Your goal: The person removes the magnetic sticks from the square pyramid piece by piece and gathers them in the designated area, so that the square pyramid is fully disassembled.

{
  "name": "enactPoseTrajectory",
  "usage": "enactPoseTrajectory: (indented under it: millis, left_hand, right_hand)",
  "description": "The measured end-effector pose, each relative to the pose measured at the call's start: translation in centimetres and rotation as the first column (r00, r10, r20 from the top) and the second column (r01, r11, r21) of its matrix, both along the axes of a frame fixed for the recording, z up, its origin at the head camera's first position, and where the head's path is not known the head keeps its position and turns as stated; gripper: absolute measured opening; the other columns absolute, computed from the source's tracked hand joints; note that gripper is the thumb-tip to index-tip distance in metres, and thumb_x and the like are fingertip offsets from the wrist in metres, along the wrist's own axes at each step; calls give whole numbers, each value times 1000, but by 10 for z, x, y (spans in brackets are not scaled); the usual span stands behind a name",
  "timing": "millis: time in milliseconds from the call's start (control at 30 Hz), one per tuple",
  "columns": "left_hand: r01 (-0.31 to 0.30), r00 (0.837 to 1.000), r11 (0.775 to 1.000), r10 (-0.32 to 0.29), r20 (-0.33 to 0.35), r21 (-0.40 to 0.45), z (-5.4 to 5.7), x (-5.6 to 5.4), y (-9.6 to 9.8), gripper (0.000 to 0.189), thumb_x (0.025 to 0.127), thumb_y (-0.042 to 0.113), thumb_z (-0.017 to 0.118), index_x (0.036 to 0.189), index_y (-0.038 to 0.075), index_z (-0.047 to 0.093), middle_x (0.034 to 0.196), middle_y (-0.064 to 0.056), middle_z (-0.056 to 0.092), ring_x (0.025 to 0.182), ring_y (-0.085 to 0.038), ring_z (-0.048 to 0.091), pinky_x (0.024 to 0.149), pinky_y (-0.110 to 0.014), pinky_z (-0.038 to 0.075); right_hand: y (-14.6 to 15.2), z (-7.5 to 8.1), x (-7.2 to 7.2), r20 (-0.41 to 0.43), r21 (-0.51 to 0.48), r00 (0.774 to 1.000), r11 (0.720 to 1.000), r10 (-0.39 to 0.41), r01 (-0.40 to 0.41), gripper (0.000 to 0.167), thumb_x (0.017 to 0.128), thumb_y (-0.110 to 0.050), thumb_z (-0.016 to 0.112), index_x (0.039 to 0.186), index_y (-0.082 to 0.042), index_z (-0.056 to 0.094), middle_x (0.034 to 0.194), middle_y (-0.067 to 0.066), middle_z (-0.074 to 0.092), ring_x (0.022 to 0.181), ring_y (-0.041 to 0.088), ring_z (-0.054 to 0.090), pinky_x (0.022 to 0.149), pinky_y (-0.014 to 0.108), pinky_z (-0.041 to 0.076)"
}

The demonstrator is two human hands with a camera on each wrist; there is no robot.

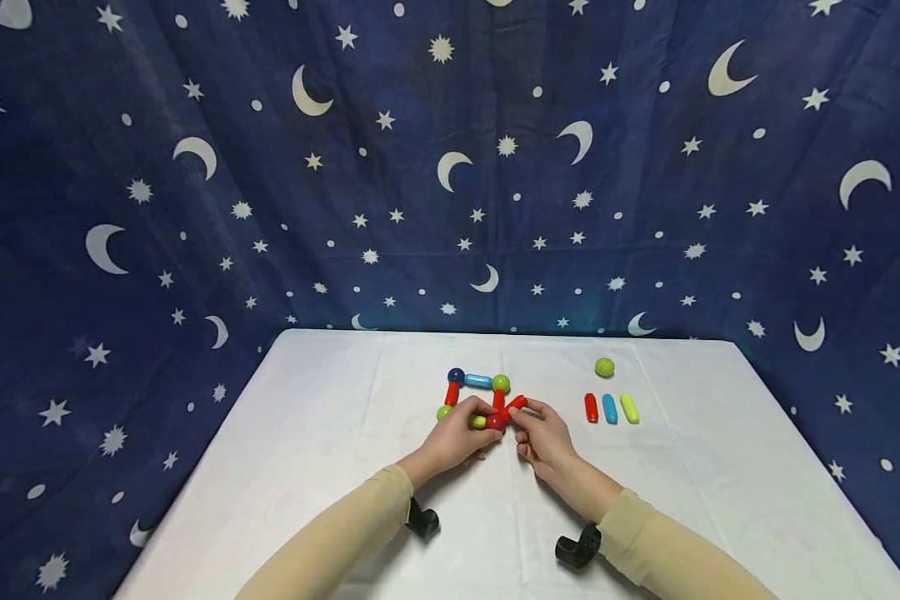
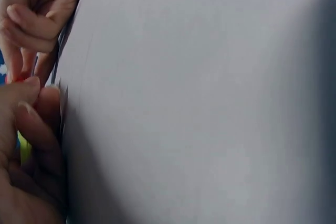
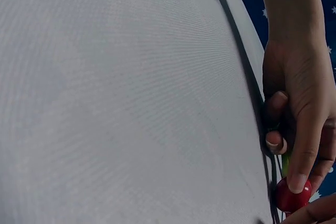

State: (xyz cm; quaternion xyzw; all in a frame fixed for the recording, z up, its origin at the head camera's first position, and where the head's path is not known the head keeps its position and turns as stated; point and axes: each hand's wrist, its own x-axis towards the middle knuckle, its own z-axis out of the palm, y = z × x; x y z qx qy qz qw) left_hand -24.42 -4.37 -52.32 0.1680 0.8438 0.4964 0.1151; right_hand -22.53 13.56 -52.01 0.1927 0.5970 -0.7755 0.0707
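A square of toy balls and rods lies on the white table, seen in the head view. Its corners are a dark blue ball (image 1: 456,376), a green ball (image 1: 501,382), a second green ball (image 1: 443,412) and a red ball (image 1: 496,422). A light blue rod (image 1: 478,381), red rods and a yellow-green rod (image 1: 478,422) join them. My left hand (image 1: 453,435) pinches the red ball, its thumb plain on it in the right wrist view. With thumb and fingertips, my right hand (image 1: 549,440) grips another red rod (image 1: 518,403), its inner end at the red ball.
Right of my hands, a red rod (image 1: 591,407), a light blue rod (image 1: 610,408) and a yellow rod (image 1: 630,408) lie side by side. A loose green ball (image 1: 604,367) sits behind them. A blue star-patterned cloth (image 1: 420,208) hangs at the table's back edge.
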Motion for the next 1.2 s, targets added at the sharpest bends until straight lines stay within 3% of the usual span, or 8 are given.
enactPoseTrajectory:
  millis: [133, 533, 933, 1200]
  left_hand:
    - [6, 999, 999, -7, 41, 31, -2, -1, -3, 31, 95, 22, 77, 121, 18, 60, 95, 0, 66, 57, -17, 64, 46, -30, 51]
    - [26, 999, 1000, -26, 36, 1, -1, -2, -4, 26, 96, 22, 76, 116, 20, 61, 85, 1, 68, 55, -16, 64, 44, -28, 49]
    - [39, 999, 999, -39, 23, -6, -1, -4, -5, 26, 95, 24, 77, 116, 21, 61, 90, 2, 67, 54, -17, 64, 45, -30, 50]
    - [45, 999, 999, -44, 22, -8, 0, -4, -4, 26, 95, 24, 76, 116, 21, 62, 90, 3, 67, 54, -17, 63, 45, -30, 50]
  right_hand:
    - [0, 0, -1, 1, 0, 1000, 1000, 5, -5, 48, 100, -13, 68, 141, -4, 46, 85, 3, 59, 50, 6, 48, 46, 18, 44]
    - [0, 1, -1, 11, 23, 1000, 1000, 16, -17, 48, 99, -16, 69, 141, -3, 48, 77, 1, 54, 51, 7, 44, 45, 19, 39]
    - [-1, -1, 1, -11, 51, 1000, 998, 29, -28, 42, 101, -17, 66, 137, -5, 48, 84, 4, 54, 51, 8, 43, 44, 18, 38]
    - [1, -2, 1, -20, 20, 999, 999, 31, -31, 43, 102, -18, 65, 138, -4, 46, 92, 4, 60, 52, 6, 43, 43, 16, 36]
